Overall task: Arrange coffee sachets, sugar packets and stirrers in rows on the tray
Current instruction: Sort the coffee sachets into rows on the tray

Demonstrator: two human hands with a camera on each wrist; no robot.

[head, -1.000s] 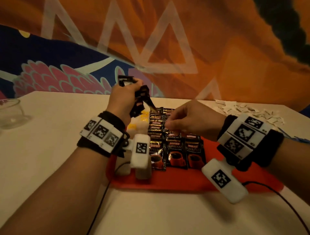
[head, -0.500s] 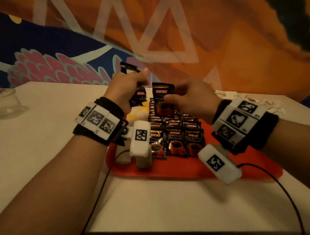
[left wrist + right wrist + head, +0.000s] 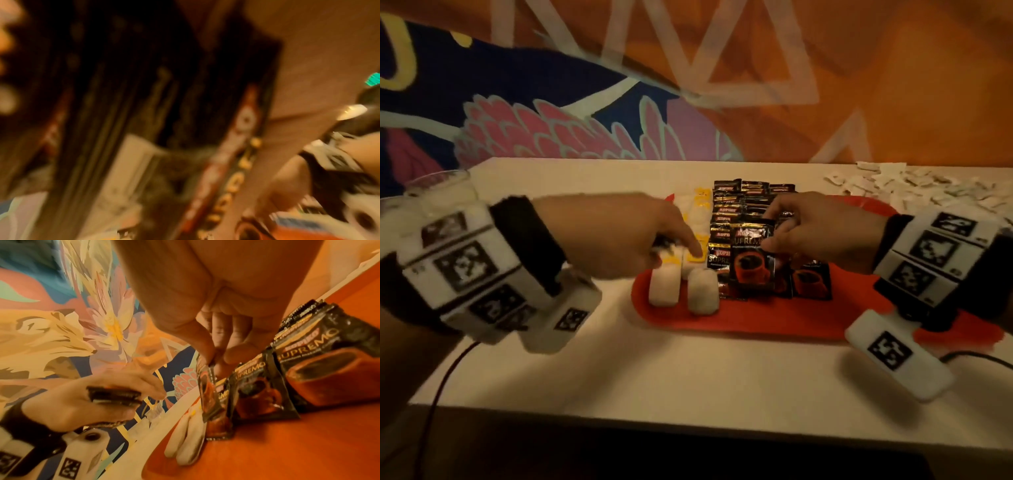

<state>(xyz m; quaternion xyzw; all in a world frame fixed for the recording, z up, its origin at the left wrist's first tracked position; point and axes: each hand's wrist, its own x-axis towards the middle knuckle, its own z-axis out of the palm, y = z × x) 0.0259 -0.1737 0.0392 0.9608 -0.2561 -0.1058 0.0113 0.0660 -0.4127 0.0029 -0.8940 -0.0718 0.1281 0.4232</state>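
A painted wall point(image 3: 825, 85) of orange, navy and pink rises behind the pale table point(image 3: 688, 377) where we work, and the red tray point(image 3: 756, 318) lies on it as our landmark. On the tray, rows of black coffee sachets point(image 3: 736, 205) run from its near part to its far edge, and just beside them, toward the tray's left side, we have a row of white and yellow sugar packets point(image 3: 697, 294). Our right hand point(image 3: 822, 233) hangs over the middle of the tray and pinches the top edge of one coffee sachet point(image 3: 751, 263) between thumb and fingers, its lower end down among the front row. Our left hand point(image 3: 619, 236) reaches over the tray's left end, fingers curled around a small stack of dark sachets point(image 3: 114, 395), with one finger pointing down at the sugar packets. Beyond the tray's far right corner, a heap of white paper packets point(image 3: 928, 188) lies on the table. Well left of the tray a clear glass point(image 3: 438, 192) stands. The left wrist view is too blurred to read.
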